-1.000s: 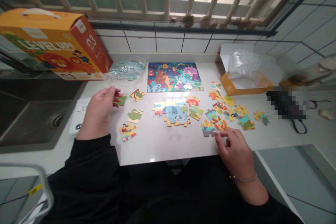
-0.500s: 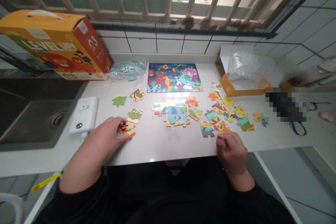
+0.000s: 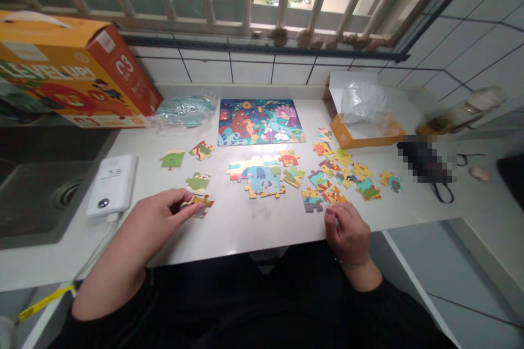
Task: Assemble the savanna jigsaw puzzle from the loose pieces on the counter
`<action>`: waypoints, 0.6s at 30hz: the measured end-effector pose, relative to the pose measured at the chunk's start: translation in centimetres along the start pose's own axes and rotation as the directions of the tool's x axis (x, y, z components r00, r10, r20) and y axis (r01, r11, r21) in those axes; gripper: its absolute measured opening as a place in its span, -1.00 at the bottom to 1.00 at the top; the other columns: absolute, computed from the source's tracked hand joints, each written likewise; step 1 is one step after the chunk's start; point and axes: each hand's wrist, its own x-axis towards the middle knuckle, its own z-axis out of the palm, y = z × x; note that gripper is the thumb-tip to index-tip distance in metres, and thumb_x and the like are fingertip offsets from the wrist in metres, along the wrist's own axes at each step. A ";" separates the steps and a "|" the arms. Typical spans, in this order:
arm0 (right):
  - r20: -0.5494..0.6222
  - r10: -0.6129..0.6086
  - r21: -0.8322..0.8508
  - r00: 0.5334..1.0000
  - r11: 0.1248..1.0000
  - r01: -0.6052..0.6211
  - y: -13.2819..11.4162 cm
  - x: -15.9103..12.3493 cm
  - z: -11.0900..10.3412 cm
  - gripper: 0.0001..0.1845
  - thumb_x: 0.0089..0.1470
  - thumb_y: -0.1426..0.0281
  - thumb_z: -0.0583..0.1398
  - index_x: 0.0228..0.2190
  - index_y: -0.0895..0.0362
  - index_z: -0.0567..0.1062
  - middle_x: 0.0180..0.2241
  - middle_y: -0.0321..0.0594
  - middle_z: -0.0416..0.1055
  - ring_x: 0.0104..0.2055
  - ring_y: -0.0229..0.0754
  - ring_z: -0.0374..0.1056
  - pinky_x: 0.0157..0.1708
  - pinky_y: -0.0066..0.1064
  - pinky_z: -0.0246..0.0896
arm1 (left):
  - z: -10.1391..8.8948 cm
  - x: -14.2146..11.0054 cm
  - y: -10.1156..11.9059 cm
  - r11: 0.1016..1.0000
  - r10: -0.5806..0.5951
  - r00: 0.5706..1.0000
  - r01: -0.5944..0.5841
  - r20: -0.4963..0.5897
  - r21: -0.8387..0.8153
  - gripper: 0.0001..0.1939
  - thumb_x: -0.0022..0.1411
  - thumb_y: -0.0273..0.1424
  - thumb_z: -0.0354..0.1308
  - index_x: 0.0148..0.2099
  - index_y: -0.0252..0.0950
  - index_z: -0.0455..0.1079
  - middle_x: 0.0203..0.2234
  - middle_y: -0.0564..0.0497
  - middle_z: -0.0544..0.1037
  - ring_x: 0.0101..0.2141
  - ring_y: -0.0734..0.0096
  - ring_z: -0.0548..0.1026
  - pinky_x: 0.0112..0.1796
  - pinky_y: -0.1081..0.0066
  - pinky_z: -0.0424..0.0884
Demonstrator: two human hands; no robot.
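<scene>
My left hand (image 3: 158,214) pinches a multicoloured jigsaw piece (image 3: 198,204) between thumb and fingers, near the front of the white countertop (image 3: 229,232). A green piece (image 3: 198,182) lies just beyond it, with several other loose pieces (image 3: 344,174) spread to the right. My right hand (image 3: 343,232) is curled with nothing visible in it, close behind a yellow and grey piece (image 3: 312,200). A partly joined group of pieces (image 3: 262,180) sits mid-counter, below a complete picture puzzle (image 3: 261,122).
A large orange box (image 3: 73,73) and a plastic bag (image 3: 184,112) stand at the back left. A white power bank (image 3: 111,185) lies by a steel sink (image 3: 36,202). At the right are an open carton (image 3: 364,133) and a pixelated dark object (image 3: 423,161).
My left hand has moved from the green piece at the back to the multicoloured front piece and grips it. My right hand has drawn back toward the counter edge. The view has shifted slightly.
</scene>
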 end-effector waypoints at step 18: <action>0.029 0.018 -0.031 0.999 0.999 -0.017 -0.2 0.1 -0.1 -0.77 0.49 0.40 0.18 -0.29 0.04 0.51 -0.32 -0.19 0.54 -0.28 -0.12 0.50 -0.27 -0.31 0.37 | 6.3 1.4 3.0 0.950 0.004 1.000 -0.009 -0.016 -0.313 -0.56 0.29 0.09 0.26 -0.17 -0.20 0.50 -0.45 0.06 0.59 -0.42 0.27 0.50 -0.37 0.35 0.30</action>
